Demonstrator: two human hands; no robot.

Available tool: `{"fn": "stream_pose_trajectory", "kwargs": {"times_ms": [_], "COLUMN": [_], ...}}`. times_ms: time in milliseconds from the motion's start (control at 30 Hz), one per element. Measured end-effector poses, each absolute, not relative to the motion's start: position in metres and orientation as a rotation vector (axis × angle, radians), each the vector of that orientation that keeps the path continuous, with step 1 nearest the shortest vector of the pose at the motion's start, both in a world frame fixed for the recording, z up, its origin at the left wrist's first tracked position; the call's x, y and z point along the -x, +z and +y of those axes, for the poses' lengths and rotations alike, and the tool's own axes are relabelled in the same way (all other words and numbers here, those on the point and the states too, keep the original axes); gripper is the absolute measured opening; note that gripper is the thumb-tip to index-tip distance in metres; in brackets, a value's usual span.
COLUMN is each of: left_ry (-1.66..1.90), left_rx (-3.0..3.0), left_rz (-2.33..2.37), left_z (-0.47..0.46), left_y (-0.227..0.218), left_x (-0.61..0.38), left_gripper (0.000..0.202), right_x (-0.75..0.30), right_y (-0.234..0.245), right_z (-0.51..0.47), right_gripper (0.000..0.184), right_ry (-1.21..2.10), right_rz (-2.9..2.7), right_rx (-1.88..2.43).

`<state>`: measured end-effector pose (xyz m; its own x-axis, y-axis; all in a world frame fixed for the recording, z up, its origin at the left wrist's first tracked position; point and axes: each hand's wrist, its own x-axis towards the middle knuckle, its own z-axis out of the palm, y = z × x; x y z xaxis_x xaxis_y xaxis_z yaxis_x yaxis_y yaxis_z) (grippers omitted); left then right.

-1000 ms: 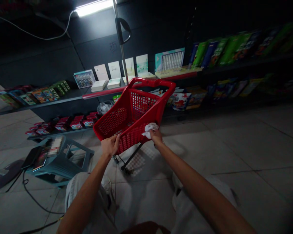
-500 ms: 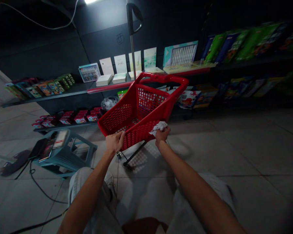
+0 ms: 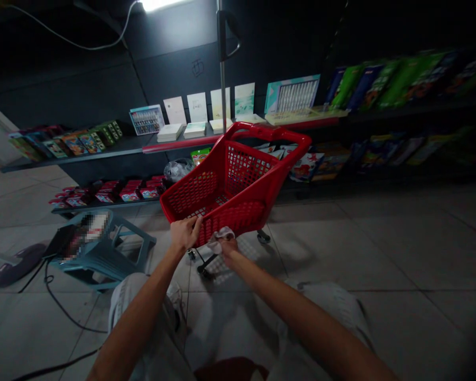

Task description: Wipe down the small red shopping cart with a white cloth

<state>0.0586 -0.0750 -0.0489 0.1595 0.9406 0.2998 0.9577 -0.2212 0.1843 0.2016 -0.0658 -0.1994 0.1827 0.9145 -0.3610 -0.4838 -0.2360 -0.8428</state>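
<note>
My left hand [image 3: 185,233] was clamped on the near rim of the red cart [image 3: 234,182], fingers curled over the edge at about 7 o'clock of the basket. My right hand [image 3: 227,246] was closed around a crumpled white cloth [image 3: 219,236], pressed against the outside of the cart's near wall just below the rim, right beside my left hand at its 3 o'clock. The cart stood tipped up on the tiled floor [image 3: 381,248], its basket mouth facing me, a wheel [image 3: 263,237] showing under it at 5 o'clock and the dark frame leg running down toward my knees. Its tall handle post [image 3: 222,79] rose at 12 o'clock, past the far rim.

Off at 9 o'clock sat a blue-green plastic stool [image 3: 111,248] with a dark flat thing lying on top; I couldn't tell what it was. A black cable [image 3: 59,307] trailed over the floor at 8 o'clock. Behind the cart, from 10 to 2 o'clock, ran dark shelves [image 3: 103,151] loaded with colourful boxes, white cards [image 3: 198,107] propped upright, and green packs [image 3: 381,79] at the upper right. A strip light [image 3: 162,4] glared at 12 o'clock, overhead.
</note>
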Motion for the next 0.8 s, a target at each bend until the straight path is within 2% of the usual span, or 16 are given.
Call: {"fn": "stream_pose_trajectory", "kwargs": {"times_ms": [100, 200, 467, 633, 800], "left_ry": [-0.581, -0.587, -0.538, -0.58, -0.593], "left_rx": [2.331, 2.329, 2.436, 2.437, 2.347], "left_rz": [-1.922, -1.896, -1.805, -1.773, -1.816], "left_z": [-0.077, -0.079, -0.079, -0.081, -0.084], "left_y": [-0.05, -0.051, -0.05, -0.048, -0.051], "left_x": [-0.062, -0.064, -0.052, -0.039, -0.021], "left_gripper": [0.053, 0.053, 0.05, 0.048, 0.053], "right_x": [-0.189, -0.192, -0.248, -0.318, -0.399], "right_y": [-0.184, -0.169, -0.129, -0.083, -0.049], "right_z": [-0.075, -0.077, -0.061, -0.051, -0.037], "right_gripper": [0.036, 0.027, 0.012, 0.02, 0.034], "right_ry": [1.611, 1.752, 1.859, 1.536, 0.917], "right_rz": [-0.37, -0.343, -0.404, -0.467, -0.488], "right_rx": [1.144, 1.072, 1.01, 0.969, 1.012]}}
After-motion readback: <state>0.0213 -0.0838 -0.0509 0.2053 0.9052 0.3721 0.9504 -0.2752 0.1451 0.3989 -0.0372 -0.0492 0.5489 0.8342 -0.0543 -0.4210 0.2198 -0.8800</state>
